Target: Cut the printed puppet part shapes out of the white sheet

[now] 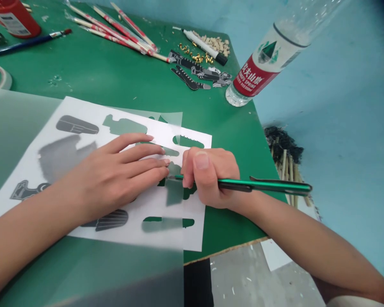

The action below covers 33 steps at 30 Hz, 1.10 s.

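Observation:
My left hand [115,175] lies flat, fingers stretched out, on a translucent sheet [124,273] spread over white paper [195,236]. Through the sheet, cut-out holes and grey printed shapes [77,124] show in the paper. In my right hand [214,172] is a slim green craft knife [281,186], its black clip side facing down. The fingers are closed around it, and its narrow tip meets the sheet close to my left fingertips, beside a hole in the paper. The tip is too small to make out sharply.
At the back of the green table [141,91] lie wrapped red-and-white sticks [128,32], a marker [205,46], brass fasteners [200,57] and cut black pieces [192,76]. A water bottle [259,64] stands back right. A paintbrush [28,43] and red bottle [16,19] sit back left.

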Each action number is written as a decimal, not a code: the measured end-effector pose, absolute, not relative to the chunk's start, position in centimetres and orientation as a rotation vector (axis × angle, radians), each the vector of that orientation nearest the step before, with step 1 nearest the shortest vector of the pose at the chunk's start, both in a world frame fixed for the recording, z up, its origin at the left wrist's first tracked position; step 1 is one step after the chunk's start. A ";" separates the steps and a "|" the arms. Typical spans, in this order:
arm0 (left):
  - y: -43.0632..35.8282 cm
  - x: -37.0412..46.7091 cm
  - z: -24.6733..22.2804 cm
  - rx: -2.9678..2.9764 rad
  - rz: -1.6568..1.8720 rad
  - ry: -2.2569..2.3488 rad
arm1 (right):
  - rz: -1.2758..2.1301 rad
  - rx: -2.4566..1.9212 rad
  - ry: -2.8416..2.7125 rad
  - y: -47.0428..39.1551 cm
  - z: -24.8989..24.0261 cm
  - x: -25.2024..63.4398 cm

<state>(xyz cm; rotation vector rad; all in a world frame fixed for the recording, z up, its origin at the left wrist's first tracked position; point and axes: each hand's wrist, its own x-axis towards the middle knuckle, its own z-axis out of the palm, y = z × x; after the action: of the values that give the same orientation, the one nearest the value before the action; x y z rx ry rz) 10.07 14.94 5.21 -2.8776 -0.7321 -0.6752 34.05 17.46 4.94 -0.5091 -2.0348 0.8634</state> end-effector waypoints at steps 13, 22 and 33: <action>15.0 10.1 5.2 -2.886 -0.677 -0.731 | 0.747 -0.448 -2.022 17.6 4.5 33.8; 14.9 10.4 5.1 -2.873 -0.693 -0.776 | 0.793 -0.539 -2.087 17.5 5.1 34.0; 15.0 10.4 5.4 -2.853 -0.661 -0.772 | 0.872 -0.552 -2.076 17.8 5.2 34.2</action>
<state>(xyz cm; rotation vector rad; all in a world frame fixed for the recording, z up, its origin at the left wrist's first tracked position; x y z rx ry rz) 10.43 15.04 5.41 -2.8533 -0.7725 -0.6613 34.16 17.77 5.24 -0.5519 -2.0763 0.8718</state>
